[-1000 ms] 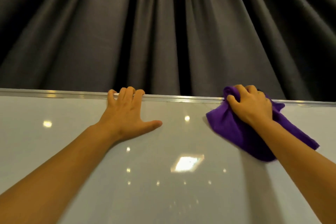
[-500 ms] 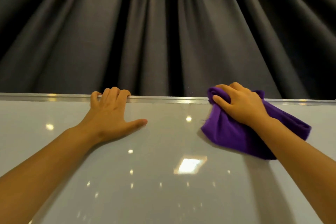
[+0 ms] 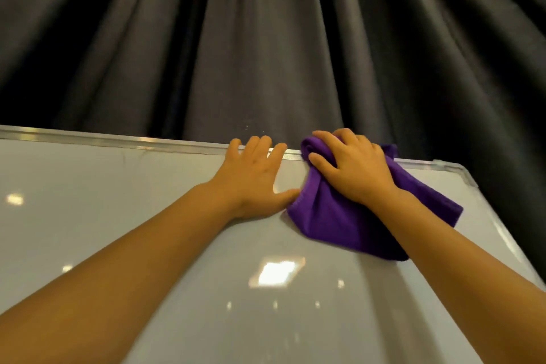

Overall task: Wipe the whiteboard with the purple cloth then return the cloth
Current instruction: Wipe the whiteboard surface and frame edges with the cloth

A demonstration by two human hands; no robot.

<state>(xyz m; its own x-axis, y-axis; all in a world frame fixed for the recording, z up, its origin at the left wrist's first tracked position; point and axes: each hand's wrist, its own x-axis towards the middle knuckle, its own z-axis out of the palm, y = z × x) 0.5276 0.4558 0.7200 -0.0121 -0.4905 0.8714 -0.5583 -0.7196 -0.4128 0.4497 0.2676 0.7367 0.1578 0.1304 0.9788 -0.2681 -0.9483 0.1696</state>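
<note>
The whiteboard (image 3: 118, 216) fills the lower view, glossy white with a silver frame along its top edge. My right hand (image 3: 351, 168) presses the bunched purple cloth (image 3: 334, 221) against the board just under the top frame, fingers curled into the fabric. My left hand (image 3: 254, 180) lies flat on the board beside it, fingertips hooked over the top frame and thumb touching the cloth's left edge. The board's top right corner shows at the right.
A dark grey pleated curtain (image 3: 266, 38) hangs behind the board and fills the upper view. The board's right edge (image 3: 502, 233) runs down the right side. Ceiling lights reflect on the board surface.
My right hand has slid the cloth left along the top edge until it meets my left thumb. The view has shifted left, bringing the board's top right corner into sight.
</note>
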